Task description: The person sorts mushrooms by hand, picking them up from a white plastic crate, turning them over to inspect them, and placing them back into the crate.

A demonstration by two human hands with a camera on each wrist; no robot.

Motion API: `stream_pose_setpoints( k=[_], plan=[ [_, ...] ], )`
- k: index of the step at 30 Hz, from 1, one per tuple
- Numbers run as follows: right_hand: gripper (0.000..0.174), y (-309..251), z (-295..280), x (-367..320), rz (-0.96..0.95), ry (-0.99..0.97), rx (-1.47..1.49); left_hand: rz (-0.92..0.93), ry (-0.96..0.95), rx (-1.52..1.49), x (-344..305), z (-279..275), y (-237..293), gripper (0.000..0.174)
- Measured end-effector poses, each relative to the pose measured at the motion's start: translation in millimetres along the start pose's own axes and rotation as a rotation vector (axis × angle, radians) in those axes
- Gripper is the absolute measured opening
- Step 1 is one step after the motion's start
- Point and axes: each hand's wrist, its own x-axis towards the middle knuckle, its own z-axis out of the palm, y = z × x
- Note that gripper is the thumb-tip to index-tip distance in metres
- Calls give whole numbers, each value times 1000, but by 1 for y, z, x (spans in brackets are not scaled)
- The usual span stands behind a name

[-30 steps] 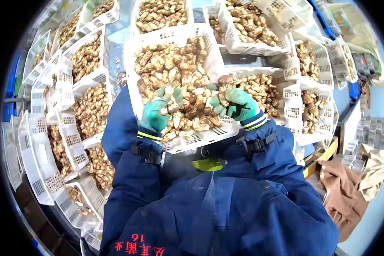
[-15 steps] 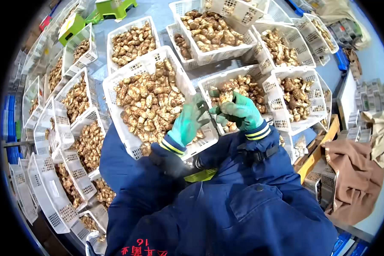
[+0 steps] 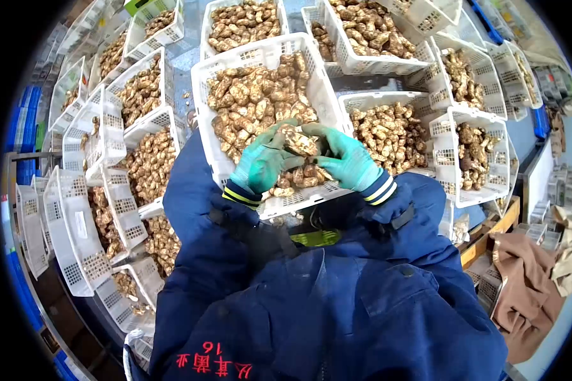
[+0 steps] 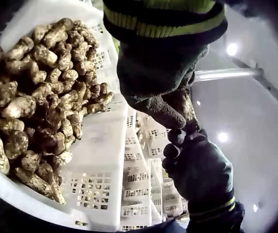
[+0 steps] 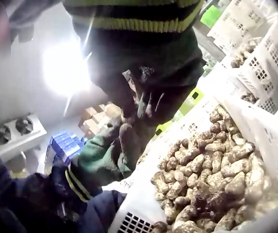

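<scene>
Both hands wear green gloves. In the head view a brown-and-white mushroom (image 3: 299,141) is held between the left hand (image 3: 261,164) and the right hand (image 3: 349,160), over the near part of a white perforated crate (image 3: 203,95) heaped with similar mushrooms (image 3: 254,95). The left wrist view has the left hand (image 4: 153,73) above, its fingers on the mushroom (image 4: 185,107), and the right hand (image 4: 202,170) below. From the right wrist, the right hand (image 5: 139,77) and left hand (image 5: 100,155) meet; the held piece is mostly hidden.
More white crates of mushrooms stand left (image 3: 147,152), behind (image 3: 243,25) and right (image 3: 391,136) of the middle one. Brown cloth (image 3: 524,292) hangs at the right beside a wooden edge (image 3: 489,238). Blue crates (image 3: 25,127) are stacked at the far left.
The right hand has moved left from the right-hand crate to the middle crate, and both hands now meet at one mushroom. The head view has shifted too.
</scene>
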Motion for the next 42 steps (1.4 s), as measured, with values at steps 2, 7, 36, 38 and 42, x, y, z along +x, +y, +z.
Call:
stream_pose_setpoints(
  k=[2, 7, 36, 38, 42],
  plan=[
    [44, 11, 2, 5, 110, 40, 158, 84, -26, 22, -8, -10, 3, 49],
    [44, 16, 13, 14, -35, 103, 108, 121, 62, 15, -13, -15, 6, 43],
    [48, 67, -67, 24, 126, 884, 1053, -67, 424, -98, -25, -93, -17, 65],
    [42, 63, -37, 55, 246, 616, 730, -56, 459, -71, -21, -78, -10, 62],
    [50, 64, 18, 156, 9, 178, -421, -30, 480, -140, -6, -86, -11, 53]
  ],
)
